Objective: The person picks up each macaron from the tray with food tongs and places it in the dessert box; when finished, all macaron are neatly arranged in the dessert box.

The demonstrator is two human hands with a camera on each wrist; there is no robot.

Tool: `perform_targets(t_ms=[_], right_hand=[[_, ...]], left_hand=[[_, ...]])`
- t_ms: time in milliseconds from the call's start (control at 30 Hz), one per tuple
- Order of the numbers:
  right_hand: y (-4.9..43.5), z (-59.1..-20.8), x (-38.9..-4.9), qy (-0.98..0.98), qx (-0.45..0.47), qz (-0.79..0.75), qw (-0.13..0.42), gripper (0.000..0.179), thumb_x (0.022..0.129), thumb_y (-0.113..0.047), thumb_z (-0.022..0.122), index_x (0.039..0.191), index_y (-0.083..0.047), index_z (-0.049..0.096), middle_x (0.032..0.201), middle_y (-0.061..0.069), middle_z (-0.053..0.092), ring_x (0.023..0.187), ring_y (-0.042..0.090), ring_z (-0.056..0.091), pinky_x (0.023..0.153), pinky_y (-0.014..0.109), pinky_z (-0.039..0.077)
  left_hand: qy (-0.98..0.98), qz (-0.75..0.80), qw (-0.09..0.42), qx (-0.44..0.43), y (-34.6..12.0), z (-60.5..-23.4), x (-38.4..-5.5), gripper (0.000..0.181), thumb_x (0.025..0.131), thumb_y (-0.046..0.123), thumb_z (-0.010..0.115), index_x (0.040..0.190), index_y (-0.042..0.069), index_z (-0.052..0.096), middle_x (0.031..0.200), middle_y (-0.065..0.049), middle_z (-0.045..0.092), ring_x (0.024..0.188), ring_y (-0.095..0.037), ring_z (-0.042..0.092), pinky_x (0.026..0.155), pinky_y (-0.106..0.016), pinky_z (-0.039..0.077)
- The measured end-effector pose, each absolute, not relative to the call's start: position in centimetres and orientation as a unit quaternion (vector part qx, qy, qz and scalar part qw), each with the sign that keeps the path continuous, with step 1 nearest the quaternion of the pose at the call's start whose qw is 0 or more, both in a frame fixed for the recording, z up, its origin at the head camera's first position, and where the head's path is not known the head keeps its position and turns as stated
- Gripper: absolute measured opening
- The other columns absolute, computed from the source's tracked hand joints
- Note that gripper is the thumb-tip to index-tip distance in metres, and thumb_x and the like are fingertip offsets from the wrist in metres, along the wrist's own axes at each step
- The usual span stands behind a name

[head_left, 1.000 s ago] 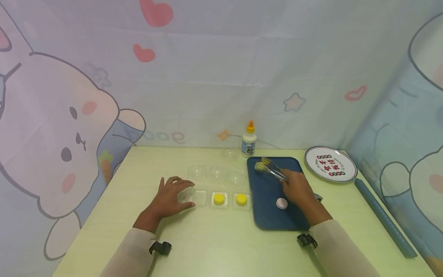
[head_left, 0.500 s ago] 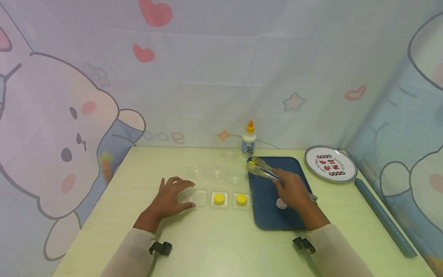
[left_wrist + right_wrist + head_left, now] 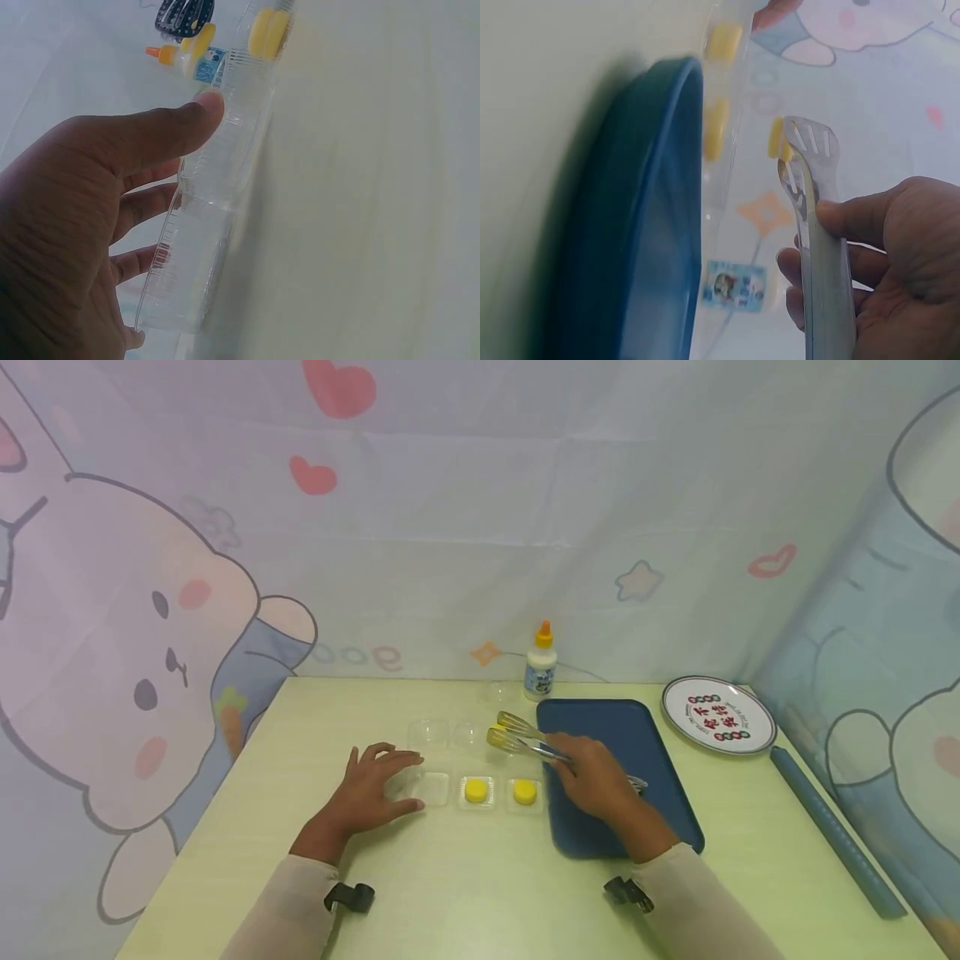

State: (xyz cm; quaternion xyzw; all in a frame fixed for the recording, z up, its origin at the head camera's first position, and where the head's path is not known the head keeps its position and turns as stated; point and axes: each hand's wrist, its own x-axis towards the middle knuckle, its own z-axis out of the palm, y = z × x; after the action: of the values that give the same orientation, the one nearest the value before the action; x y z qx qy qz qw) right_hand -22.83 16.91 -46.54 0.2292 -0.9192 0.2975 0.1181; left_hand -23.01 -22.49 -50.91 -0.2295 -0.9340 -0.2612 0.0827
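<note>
head: bright, diffuse light | left wrist: soft shadow beside clear container (image 3: 187, 262) | right wrist: blurred tray (image 3: 600, 217)

A head-worn camera looks forward and down across the counter (image 3: 465, 885) from well back; close-in wrist cameras peer past the left hand (image 3: 82, 202) and the right hand (image 3: 911, 259), both views turned sideways. All three apparently share the bottle (image 3: 540, 670), blurred in the right-wrist view.
</note>
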Motion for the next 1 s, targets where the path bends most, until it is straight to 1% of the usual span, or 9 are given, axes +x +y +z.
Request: perform_targets(t_ms=[67,133,300,467,633,700,900,1000], right_hand=[[16.3,-46.4,-22.8,-0.917,0.238,0.300,0.117,0.041,0.102,-0.002,0.073,0.143,-0.001,0.070,0.143,0.022,0.072,0.129,0.044,0.071,0.106,0.062,0.059],[15.7,-46.3,-22.9,-0.913,0.246,0.304,0.114,0.039,0.101,-0.002,0.073,0.140,-0.003,0.072,0.137,0.021,0.076,0.121,0.041,0.074,0.099,0.061,0.061],[14.5,-45.9,-22.8,-0.911,0.261,0.305,0.096,0.035,0.101,-0.002,0.074,0.135,-0.006,0.075,0.126,0.017,0.080,0.109,0.034,0.076,0.089,0.055,0.062],[13.6,-45.8,-22.7,-0.910,0.268,0.307,0.076,0.037,0.102,-0.004,0.074,0.139,-0.007,0.074,0.133,0.014,0.078,0.114,0.033,0.076,0.093,0.054,0.062],[12.7,-45.8,-22.6,-0.904,0.287,0.310,0.072,0.039,0.101,-0.003,0.074,0.140,-0.005,0.073,0.140,0.015,0.076,0.127,0.037,0.074,0.104,0.057,0.061],[12.3,-45.8,-22.5,-0.899,0.297,0.312,0.071,0.039,0.101,-0.002,0.074,0.140,-0.004,0.074,0.140,0.017,0.076,0.129,0.039,0.073,0.106,0.058,0.060],[11.0,-46.0,-22.5,-0.898,0.333,0.277,0.077,0.036,0.100,-0.001,0.072,0.136,-0.003,0.075,0.132,0.016,0.079,0.121,0.036,0.077,0.100,0.055,0.063],[10.4,-46.0,-22.3,-0.902,0.339,0.261,0.065,0.036,0.101,-0.002,0.070,0.136,-0.003,0.074,0.133,0.016,0.079,0.121,0.036,0.077,0.101,0.055,0.062]], left_hand=[[-0.933,-0.263,0.082,-0.230,-22.5,-50.7,-23.0,0.068,0.085,0.040,0.093,0.145,0.019,0.070,0.149,-0.006,0.070,0.147,-0.041,0.048,0.121,-0.092,0.011],[-0.933,-0.264,0.082,-0.231,-22.5,-50.6,-22.9,0.067,0.085,0.040,0.092,0.145,0.019,0.069,0.149,-0.006,0.070,0.148,-0.041,0.048,0.121,-0.092,0.010],[-0.933,-0.264,0.083,-0.231,-22.6,-50.5,-22.9,0.067,0.085,0.040,0.092,0.144,0.019,0.070,0.149,-0.006,0.070,0.147,-0.042,0.048,0.120,-0.092,0.011],[-0.933,-0.262,0.082,-0.231,-22.7,-50.9,-23.1,0.066,0.086,0.041,0.092,0.145,0.021,0.069,0.149,-0.004,0.070,0.147,-0.040,0.048,0.121,-0.091,0.011],[-0.933,-0.266,0.082,-0.231,-22.6,-50.9,-23.1,0.066,0.086,0.040,0.092,0.145,0.021,0.069,0.149,-0.003,0.070,0.148,-0.040,0.048,0.121,-0.091,0.010],[-0.933,-0.265,0.082,-0.231,-22.6,-50.9,-23.0,0.066,0.086,0.040,0.093,0.145,0.021,0.069,0.149,-0.003,0.071,0.148,-0.040,0.048,0.121,-0.091,0.011],[-0.934,-0.262,0.082,-0.229,-22.6,-50.8,-23.0,0.066,0.085,0.039,0.093,0.144,0.021,0.069,0.147,-0.002,0.071,0.148,-0.040,0.049,0.122,-0.091,0.011],[-0.934,-0.264,0.080,-0.229,-22.6,-50.8,-23.0,0.066,0.085,0.038,0.093,0.145,0.020,0.069,0.147,-0.002,0.071,0.148,-0.040,0.049,0.121,-0.091,0.011]])
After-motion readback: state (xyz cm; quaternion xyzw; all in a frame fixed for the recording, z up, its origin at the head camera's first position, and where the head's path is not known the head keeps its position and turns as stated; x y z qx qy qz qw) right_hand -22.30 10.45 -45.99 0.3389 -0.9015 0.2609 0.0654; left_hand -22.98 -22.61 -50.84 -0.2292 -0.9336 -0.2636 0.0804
